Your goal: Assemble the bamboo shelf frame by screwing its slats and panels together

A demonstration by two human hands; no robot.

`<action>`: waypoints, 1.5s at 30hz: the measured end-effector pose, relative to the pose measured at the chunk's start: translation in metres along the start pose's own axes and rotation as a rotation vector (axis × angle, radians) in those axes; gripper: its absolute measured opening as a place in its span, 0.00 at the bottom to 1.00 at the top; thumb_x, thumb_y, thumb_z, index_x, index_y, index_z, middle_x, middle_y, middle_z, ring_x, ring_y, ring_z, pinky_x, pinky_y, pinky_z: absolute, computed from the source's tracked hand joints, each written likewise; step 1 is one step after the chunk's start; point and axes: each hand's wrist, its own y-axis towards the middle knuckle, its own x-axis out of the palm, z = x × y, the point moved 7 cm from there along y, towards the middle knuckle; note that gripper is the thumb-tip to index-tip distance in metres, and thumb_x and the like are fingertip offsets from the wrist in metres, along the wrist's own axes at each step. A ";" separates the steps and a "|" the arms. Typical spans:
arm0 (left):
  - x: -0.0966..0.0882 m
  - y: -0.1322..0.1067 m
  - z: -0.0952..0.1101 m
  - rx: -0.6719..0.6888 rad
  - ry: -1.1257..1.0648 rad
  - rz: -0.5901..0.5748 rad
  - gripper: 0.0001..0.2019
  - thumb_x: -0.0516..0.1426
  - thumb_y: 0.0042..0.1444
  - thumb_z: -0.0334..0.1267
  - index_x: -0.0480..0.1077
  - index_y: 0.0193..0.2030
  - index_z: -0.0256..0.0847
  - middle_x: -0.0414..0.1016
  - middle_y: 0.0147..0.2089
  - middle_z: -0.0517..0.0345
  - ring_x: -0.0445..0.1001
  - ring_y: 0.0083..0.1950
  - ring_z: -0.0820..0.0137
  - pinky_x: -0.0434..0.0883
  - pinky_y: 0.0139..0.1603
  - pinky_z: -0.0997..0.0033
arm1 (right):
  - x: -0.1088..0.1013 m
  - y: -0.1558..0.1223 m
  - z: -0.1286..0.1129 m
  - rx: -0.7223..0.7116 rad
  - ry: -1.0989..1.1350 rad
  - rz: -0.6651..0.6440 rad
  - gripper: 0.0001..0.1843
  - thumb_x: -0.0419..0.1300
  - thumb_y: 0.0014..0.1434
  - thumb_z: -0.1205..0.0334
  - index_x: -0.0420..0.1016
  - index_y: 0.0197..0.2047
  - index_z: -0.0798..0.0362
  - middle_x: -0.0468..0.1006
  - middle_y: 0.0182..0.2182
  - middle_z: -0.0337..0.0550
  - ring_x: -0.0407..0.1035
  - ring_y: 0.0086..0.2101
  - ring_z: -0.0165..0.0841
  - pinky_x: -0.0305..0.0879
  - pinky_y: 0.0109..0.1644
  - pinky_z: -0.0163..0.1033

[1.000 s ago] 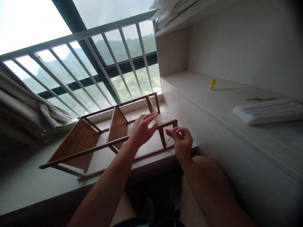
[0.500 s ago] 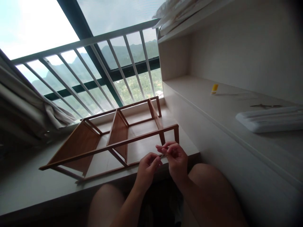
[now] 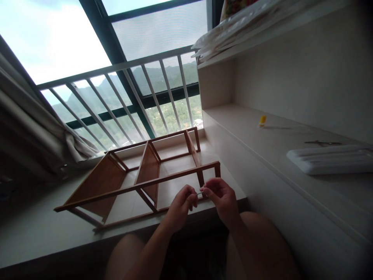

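Observation:
A brown wooden shelf frame point(image 3: 145, 171) lies on its side on the pale window sill point(image 3: 37, 229). Just in front of its right end, my left hand point(image 3: 180, 206) and my right hand point(image 3: 222, 200) meet fingertip to fingertip. Both pinch a small thin metal piece point(image 3: 199, 193) between them; I cannot make out what it is. Neither hand touches the frame. My bare knees show below the sill's edge.
A white railing point(image 3: 122, 89) and a window stand behind the sill, a curtain point(image 3: 32, 136) hangs at left. To the right is a raised desk surface point(image 3: 262, 140) with a small yellow object point(image 3: 262, 120), scissors point(image 3: 322, 143) and a white flat tray point(image 3: 332, 159). A shelf runs overhead.
My left hand left the frame's top rail and came down to meet my right hand in front of the frame. The view has tilted up slightly.

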 end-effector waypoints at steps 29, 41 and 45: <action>-0.003 0.075 0.100 0.610 1.031 -0.162 0.15 0.51 0.65 0.41 0.71 0.55 0.46 0.70 0.62 0.53 0.63 0.66 0.63 0.61 0.66 0.56 | 0.003 0.010 -0.015 -0.031 -0.371 -0.221 0.22 0.47 0.68 0.52 0.61 0.24 0.51 0.63 0.19 0.34 0.58 0.22 0.28 0.54 0.29 0.36; -0.004 0.086 0.072 0.605 0.941 -0.202 0.18 0.49 0.66 0.40 0.70 0.60 0.46 0.71 0.61 0.58 0.62 0.68 0.65 0.65 0.67 0.59 | 0.004 0.023 0.000 0.024 -0.322 -0.181 0.23 0.49 0.68 0.51 0.62 0.23 0.52 0.64 0.18 0.34 0.57 0.21 0.27 0.53 0.27 0.35; -0.004 0.086 0.072 0.582 0.951 -0.180 0.18 0.49 0.66 0.40 0.71 0.59 0.46 0.71 0.61 0.59 0.63 0.67 0.65 0.65 0.66 0.59 | 0.004 0.023 0.005 0.045 -0.318 -0.179 0.23 0.49 0.67 0.50 0.62 0.23 0.51 0.64 0.18 0.34 0.58 0.21 0.27 0.54 0.28 0.35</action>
